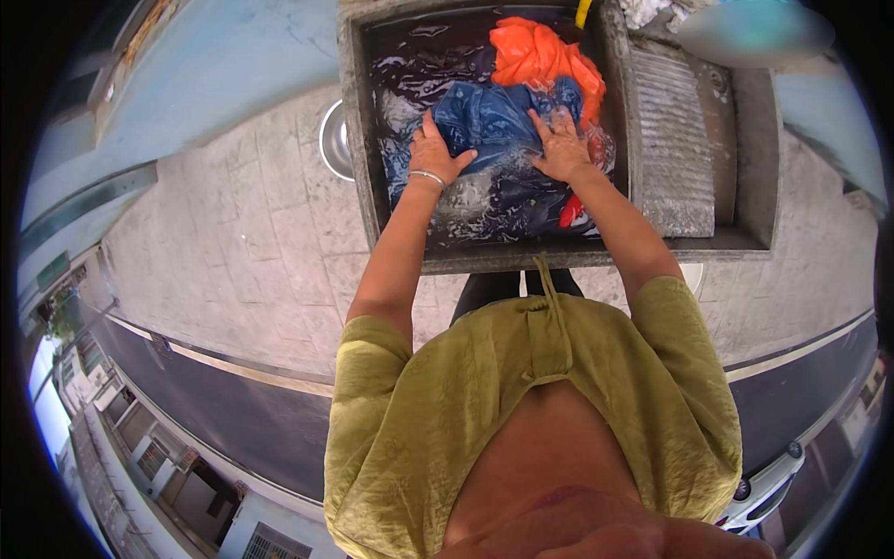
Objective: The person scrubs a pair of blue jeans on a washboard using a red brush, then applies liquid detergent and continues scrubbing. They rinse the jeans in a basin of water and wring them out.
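Both my hands are over a stone wash basin (357,140) filled with water and clothes. A blue garment (482,115) lies bunched in the middle, wet and partly under water. My left hand (434,152), with a bracelet at the wrist, rests on its left side, thumb spread from the fingers. Against its right side presses my right hand (561,145), fingers apart, with water splashing about them. An orange cloth (534,52) bulges above the water at the back right. Dark cloth (517,202) lies nearer me, mostly submerged. A red piece of fabric (571,212) shows beside my right forearm.
A ridged washboard (672,140) adjoins the basin on the right, within a second compartment (758,161). Something yellow (583,12) stands at the back edge. A metal bowl (335,143) sits left of the basin on paved ground (272,202). Behind me are a road and a white car (761,492).
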Demonstrator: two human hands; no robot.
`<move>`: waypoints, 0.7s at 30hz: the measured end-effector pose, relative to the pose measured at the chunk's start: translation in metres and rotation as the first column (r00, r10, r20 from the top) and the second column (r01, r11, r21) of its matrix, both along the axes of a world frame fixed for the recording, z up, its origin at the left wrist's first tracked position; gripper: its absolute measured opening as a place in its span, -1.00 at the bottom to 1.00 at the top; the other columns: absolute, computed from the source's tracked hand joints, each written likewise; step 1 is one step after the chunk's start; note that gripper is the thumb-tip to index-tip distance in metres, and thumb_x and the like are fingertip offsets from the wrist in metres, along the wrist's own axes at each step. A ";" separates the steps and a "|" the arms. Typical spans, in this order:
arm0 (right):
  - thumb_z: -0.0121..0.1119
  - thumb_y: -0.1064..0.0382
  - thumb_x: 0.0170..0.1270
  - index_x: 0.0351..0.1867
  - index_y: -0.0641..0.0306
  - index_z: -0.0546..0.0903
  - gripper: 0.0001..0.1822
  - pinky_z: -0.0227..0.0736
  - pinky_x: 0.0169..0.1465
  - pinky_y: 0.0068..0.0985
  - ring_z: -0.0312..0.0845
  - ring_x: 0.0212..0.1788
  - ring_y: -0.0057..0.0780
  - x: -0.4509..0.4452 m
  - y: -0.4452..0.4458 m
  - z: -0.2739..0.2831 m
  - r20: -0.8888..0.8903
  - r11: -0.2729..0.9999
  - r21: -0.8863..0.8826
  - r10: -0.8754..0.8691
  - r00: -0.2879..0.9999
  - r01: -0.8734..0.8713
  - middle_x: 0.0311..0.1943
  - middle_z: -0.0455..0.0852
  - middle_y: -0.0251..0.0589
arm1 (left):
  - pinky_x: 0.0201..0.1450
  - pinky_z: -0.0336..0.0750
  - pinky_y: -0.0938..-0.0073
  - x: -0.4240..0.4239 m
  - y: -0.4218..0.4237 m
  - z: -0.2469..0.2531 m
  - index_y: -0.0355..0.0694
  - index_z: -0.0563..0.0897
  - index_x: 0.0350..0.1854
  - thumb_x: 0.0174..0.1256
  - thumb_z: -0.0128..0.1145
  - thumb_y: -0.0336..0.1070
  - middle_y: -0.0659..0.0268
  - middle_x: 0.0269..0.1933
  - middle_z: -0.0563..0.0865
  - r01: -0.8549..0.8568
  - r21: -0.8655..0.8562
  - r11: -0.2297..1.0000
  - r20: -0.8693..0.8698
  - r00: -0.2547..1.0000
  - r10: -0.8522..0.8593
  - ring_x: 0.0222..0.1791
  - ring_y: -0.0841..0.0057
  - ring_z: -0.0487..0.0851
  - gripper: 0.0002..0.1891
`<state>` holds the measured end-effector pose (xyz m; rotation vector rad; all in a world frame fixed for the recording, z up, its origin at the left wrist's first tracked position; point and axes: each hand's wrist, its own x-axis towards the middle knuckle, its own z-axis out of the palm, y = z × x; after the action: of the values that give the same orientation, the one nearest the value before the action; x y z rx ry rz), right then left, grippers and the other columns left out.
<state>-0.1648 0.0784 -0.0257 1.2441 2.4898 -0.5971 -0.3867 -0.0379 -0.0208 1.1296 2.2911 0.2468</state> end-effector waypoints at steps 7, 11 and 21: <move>0.26 -0.03 0.18 0.20 0.18 0.56 -0.42 0.31 0.35 -0.13 0.33 0.35 -0.08 -0.017 0.028 -0.032 0.175 0.999 -0.039 -0.017 0.984 0.024 0.20 0.54 0.04 | 0.30 0.41 0.16 0.012 0.018 -0.047 -0.13 -0.13 0.55 0.01 0.44 0.11 0.04 0.41 0.36 0.098 -0.385 0.917 -0.057 0.990 -0.130 0.38 0.10 0.39 0.19; 0.24 0.02 0.21 0.06 0.30 0.60 -0.52 0.44 0.22 -0.29 0.58 0.12 -0.04 -0.005 0.047 -0.026 -0.013 0.984 -0.164 -0.075 0.997 0.072 0.02 0.67 0.07 | 0.24 0.48 0.22 0.007 0.005 -0.044 -0.26 0.11 0.49 0.05 0.39 -0.05 0.00 0.21 0.58 0.150 -0.238 0.960 -0.023 0.987 -0.160 0.21 0.14 0.57 -0.01; 0.30 0.28 0.24 -0.11 0.33 0.71 -0.77 0.44 -0.42 -0.66 0.55 -0.45 -0.68 0.031 0.104 0.063 -0.410 0.641 -0.766 -0.539 0.736 0.043 -0.33 0.75 -0.30 | 0.04 0.53 0.32 -0.063 -0.054 0.033 -0.31 0.61 0.08 -0.04 0.32 -0.29 0.11 -0.16 0.78 0.268 -0.081 0.960 0.642 0.751 -0.156 -0.14 0.24 0.72 -0.47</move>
<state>-0.1338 0.1821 0.0370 1.2470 1.9922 -2.1477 -0.4500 -0.0916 0.0118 1.0119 1.5382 0.2844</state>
